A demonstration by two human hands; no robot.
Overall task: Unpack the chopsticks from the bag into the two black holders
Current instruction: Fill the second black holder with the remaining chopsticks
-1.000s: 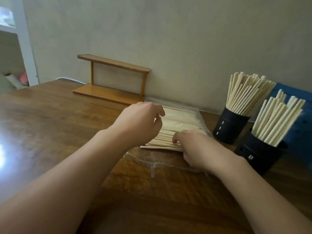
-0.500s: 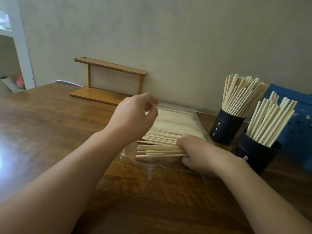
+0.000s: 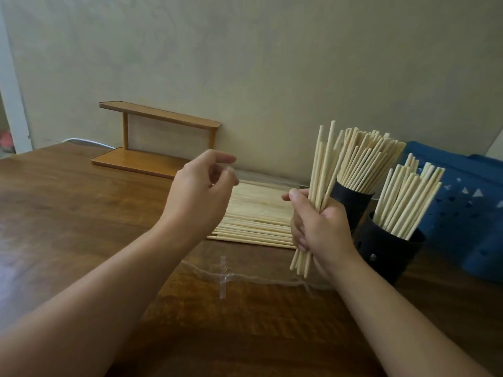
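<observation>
Chopsticks stand gripped as a bundle in our right hand, just left of the near black holder, so we tilt tips down into it, while our left hand hovers loosely curled, holding nothing, above the bag.

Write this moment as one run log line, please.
right hand: grips chopstick bundle, upright | left hand: empty above bag | both holders part full
</observation>
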